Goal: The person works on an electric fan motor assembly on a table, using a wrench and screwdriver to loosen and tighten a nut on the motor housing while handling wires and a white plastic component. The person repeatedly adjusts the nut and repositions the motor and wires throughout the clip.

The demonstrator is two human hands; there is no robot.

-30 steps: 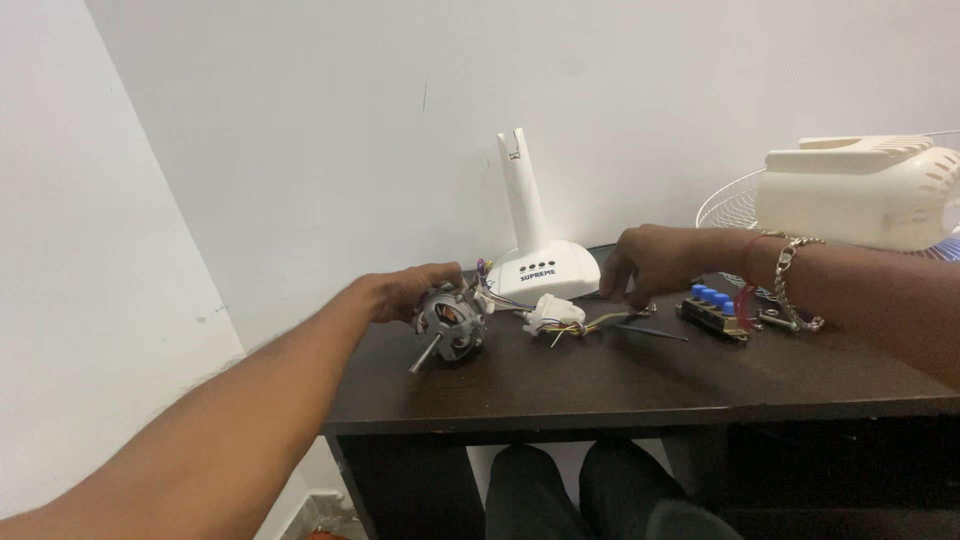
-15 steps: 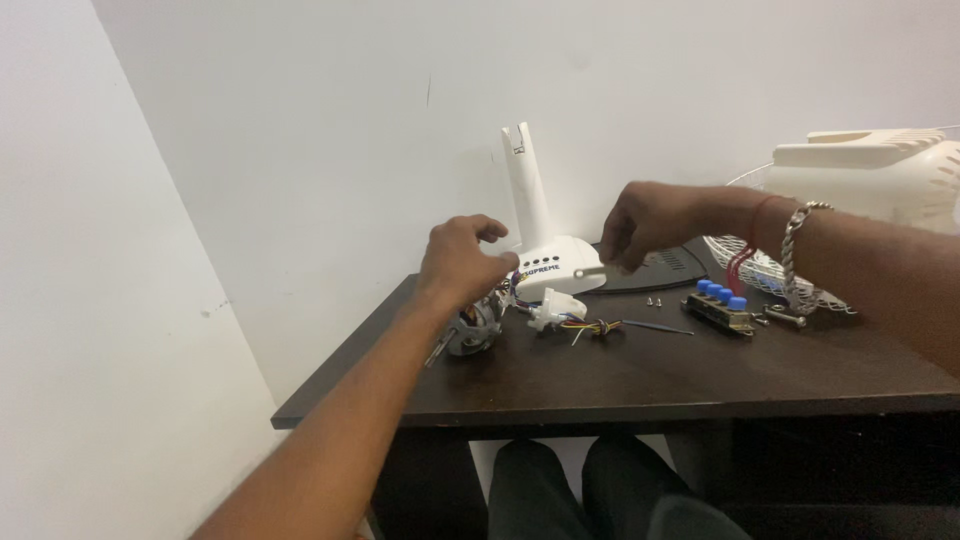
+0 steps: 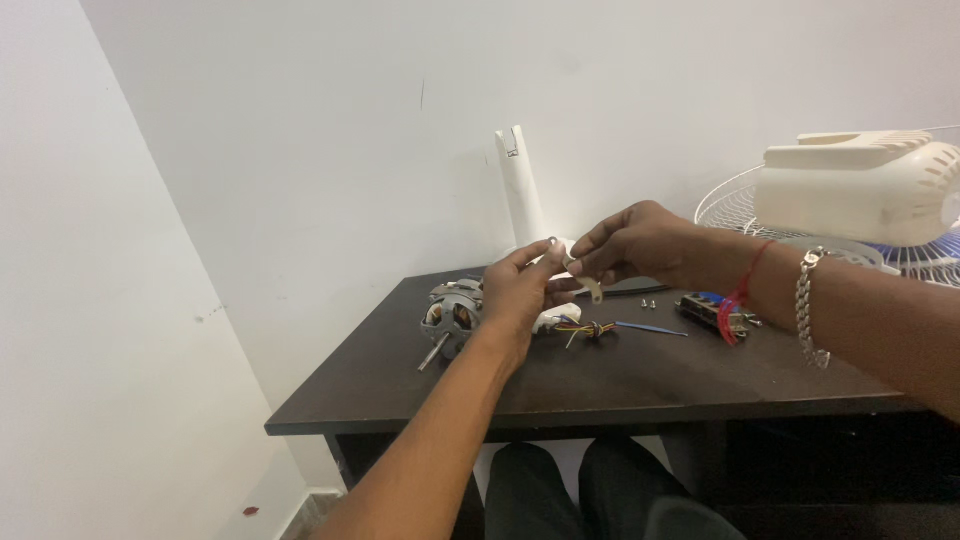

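Note:
My left hand (image 3: 520,290) and my right hand (image 3: 630,245) are raised together above the dark table (image 3: 620,385). Between the fingertips of both is a small pale metal bracket (image 3: 590,288); the right fingers pinch its upper end and the left fingers touch it from the left. Just behind the left hand a fan motor (image 3: 452,315) with copper windings and a shaft lies on the table. A bundle of coloured wires (image 3: 590,328) lies below the hands. The right wrist wears a red thread and a metal chain bracelet.
A white fan stand column (image 3: 522,185) rises at the table's back by the wall. A switch block with blue buttons (image 3: 715,312) and small screws (image 3: 648,302) lie to the right. A cream fan motor cover (image 3: 860,190) and a wire fan guard (image 3: 730,205) sit at far right.
Both hands have lifted off the table and come together. The left hand has left the motor; the right hand has brought up a small bracket, now between both hands.

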